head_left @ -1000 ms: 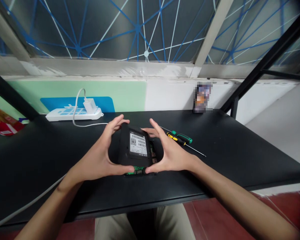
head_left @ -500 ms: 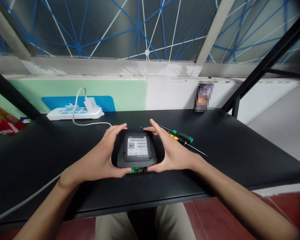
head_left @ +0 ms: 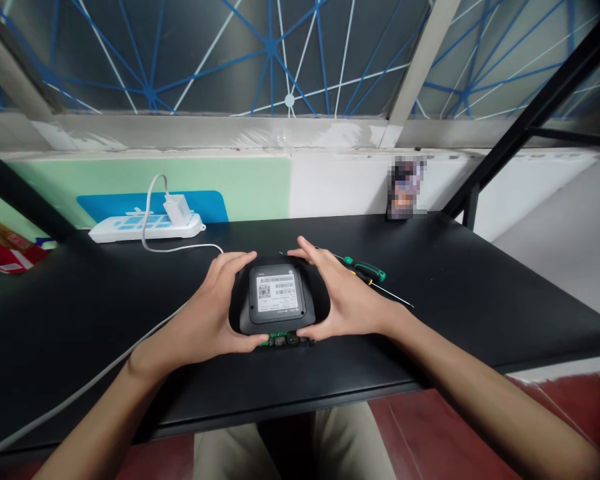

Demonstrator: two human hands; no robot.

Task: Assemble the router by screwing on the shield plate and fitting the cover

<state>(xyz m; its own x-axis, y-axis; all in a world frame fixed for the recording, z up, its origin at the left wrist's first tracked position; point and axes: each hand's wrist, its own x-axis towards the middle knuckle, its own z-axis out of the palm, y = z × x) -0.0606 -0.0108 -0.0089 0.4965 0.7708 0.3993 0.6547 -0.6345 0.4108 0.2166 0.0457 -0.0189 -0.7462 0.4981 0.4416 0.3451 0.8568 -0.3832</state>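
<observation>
A squarish black plastic cover (head_left: 276, 325) with a white barcode label (head_left: 279, 293) lies between my hands, over a green circuit board (head_left: 275, 341). The board's connectors show along the near edge, below the cover. My left hand (head_left: 215, 303) grips the left side, with the thumb at the near edge and the fingers at the far edge. On the right side, my right hand (head_left: 345, 293) holds it the same way, its index finger raised. How the cover meets the parts beneath is hidden.
Screwdrivers, one with a green-and-black handle (head_left: 367, 268), lie just beyond my right hand. A white power strip (head_left: 147, 228) with a plugged-in charger (head_left: 179, 210) stands at the back left. Its white cable (head_left: 95, 380) runs behind my left arm. A red packet (head_left: 13, 247) sits far left.
My hands and the black cover have shifted slightly right. More of the connectors at the board's near edge shows. The view has turned a little.
</observation>
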